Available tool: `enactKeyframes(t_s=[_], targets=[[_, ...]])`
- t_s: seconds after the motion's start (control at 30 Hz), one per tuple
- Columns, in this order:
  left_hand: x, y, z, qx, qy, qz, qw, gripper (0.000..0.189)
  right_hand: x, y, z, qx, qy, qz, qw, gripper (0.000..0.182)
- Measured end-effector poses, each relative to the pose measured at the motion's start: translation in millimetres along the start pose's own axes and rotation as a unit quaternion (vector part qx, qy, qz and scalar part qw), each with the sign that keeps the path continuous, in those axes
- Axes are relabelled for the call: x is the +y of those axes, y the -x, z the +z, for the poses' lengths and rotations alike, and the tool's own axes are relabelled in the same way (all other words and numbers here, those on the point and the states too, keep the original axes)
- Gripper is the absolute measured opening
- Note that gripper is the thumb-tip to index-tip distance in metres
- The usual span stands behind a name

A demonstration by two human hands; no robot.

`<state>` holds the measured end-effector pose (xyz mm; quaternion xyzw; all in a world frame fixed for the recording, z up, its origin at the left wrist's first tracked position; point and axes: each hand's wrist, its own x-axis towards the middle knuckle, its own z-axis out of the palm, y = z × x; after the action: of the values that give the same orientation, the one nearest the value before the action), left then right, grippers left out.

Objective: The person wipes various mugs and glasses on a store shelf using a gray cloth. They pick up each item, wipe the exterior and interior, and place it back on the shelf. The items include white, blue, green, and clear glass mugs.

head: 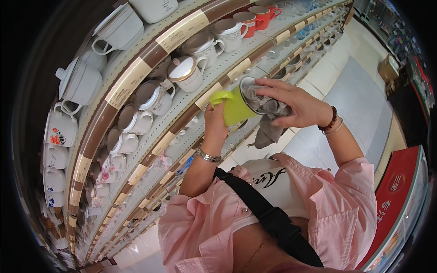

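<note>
My left hand [215, 124] grips a lime-green enamel mug [239, 109] by its handle side, out in front of the shelves. The mug lies tilted, its dark-rimmed mouth facing my right hand [297, 102]. That hand holds a crumpled grey cloth [264, 100] against the mouth, partly pushed inside. A loose end of the cloth hangs below the mug. The cloth hides most of the mug's inside.
A tiered shelf [208, 76] with price labels along its edges curves past on the left. It carries white mugs [228, 34], a lidded white cup [186, 73] and red mugs [261, 17]. A red freezer cabinet [396, 191] stands right; a cardboard box [388, 68] sits farther back.
</note>
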<state>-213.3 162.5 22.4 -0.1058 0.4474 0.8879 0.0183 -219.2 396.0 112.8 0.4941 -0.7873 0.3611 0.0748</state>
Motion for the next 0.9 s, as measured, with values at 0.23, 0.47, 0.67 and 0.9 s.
enactKeyframes(t_s=[0.23,0.47,0.67,0.9], targets=[[-1.2,4.2,21.3,-0.009,-0.206,0.142,0.968,0.019,24.1,6.3,37.5,-0.039,0.134,0.016,0.990,0.039],[31.3,5.3,45.7,-0.064,-0.481,0.510,0.710,0.034,27.6,18.1,43.9,-0.067,-0.365,0.268,0.889,0.050],[64.9,-5.4,51.9,-0.258,-0.496,0.466,0.685,0.065,19.8,13.9,36.2,0.031,-0.424,0.241,0.872,0.052],[63.7,16.1,44.5,-0.234,-0.078,0.016,0.969,0.061,-1.6,12.0,13.5,0.002,0.109,-0.029,0.994,0.047]])
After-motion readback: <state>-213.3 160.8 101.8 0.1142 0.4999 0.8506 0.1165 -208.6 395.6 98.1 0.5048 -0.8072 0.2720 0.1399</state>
